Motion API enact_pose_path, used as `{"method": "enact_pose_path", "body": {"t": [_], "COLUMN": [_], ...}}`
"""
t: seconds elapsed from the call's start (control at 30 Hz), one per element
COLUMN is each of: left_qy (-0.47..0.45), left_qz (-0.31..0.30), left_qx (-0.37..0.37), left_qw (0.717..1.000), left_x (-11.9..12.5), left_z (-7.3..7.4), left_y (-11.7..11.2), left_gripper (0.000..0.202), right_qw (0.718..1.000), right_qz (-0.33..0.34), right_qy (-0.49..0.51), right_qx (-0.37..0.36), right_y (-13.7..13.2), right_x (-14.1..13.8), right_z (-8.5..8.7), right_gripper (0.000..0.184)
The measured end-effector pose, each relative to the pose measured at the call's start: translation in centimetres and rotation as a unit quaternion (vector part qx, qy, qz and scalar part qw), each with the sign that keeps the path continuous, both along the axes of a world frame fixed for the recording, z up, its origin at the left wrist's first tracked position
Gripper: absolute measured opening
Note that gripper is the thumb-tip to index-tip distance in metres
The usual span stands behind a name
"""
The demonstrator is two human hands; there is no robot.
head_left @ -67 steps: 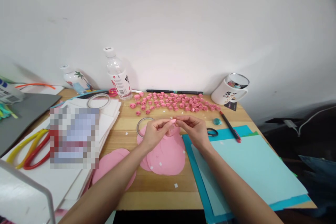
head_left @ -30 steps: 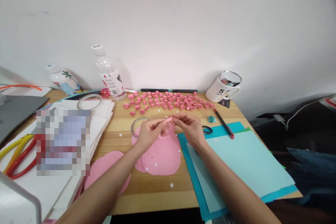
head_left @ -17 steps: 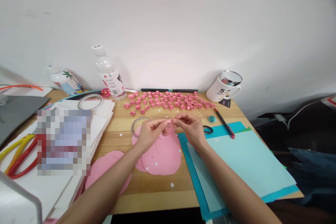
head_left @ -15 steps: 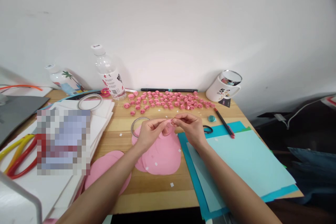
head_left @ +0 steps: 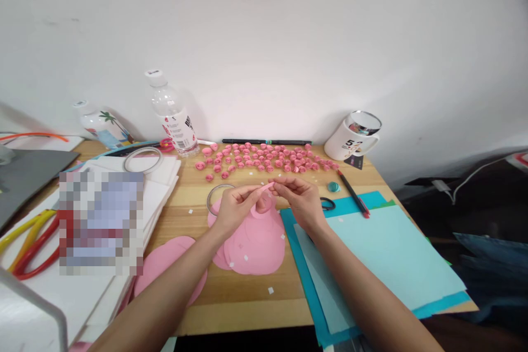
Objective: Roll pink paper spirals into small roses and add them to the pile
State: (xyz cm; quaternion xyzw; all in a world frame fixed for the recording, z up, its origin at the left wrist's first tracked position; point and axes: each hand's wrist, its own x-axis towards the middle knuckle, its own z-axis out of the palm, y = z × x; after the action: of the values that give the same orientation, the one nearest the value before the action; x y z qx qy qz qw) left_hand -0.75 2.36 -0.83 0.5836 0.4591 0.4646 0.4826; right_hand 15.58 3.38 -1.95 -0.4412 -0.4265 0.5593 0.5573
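Between my two hands is a pink paper strip (head_left: pixel 266 189), partly curled, with a loop hanging below the fingertips. My left hand (head_left: pixel 239 206) pinches its left part between thumb and fingers. My right hand (head_left: pixel 300 198) is closed on its right end, fingertips pressed together. Directly beneath lie overlapping pink paper circles (head_left: pixel 258 247) with tiny white squares on them. Behind the hands spread many small pink paper rolls (head_left: pixel 259 159). A roll of tape (head_left: pixel 212 201) rests beside my left hand, partly covered by it.
Blue paper sheets (head_left: pixel 383 258) and a red-black pen (head_left: pixel 353 193) lie to the right. A white mug (head_left: pixel 344 140) and a plastic bottle (head_left: pixel 175 115) stand by the wall. Left are white papers (head_left: pixel 159 187), scissors (head_left: pixel 37 247) and more pink circles (head_left: pixel 169 261).
The curled strip shows a little more between my fingertips, and the right fingers have shifted slightly along it. Both hands keep their pinch; the things on the table stay put.
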Motion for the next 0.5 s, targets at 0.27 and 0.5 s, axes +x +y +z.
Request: {"method": "enact_pose_path", "body": {"t": [0.27,0.5], "left_qy": [-0.009,0.019], "left_qz": [0.001,-0.055], "left_qx": [-0.017,-0.030], "left_qw": [1.000,0.998], "left_x": [0.04,0.50], "left_z": [-0.30,-0.60], "left_y": [0.10,-0.40], "left_gripper": [0.023,0.048], "right_qw": [0.997,0.979], "right_qz": [0.015,0.031], "right_qy": [0.053,0.160], "right_qx": [-0.059,-0.124], "right_y": [0.23,-0.11], "right_x": [0.28,-0.28], "right_z": [0.00,0.56], "right_gripper": [0.020,0.026]}}
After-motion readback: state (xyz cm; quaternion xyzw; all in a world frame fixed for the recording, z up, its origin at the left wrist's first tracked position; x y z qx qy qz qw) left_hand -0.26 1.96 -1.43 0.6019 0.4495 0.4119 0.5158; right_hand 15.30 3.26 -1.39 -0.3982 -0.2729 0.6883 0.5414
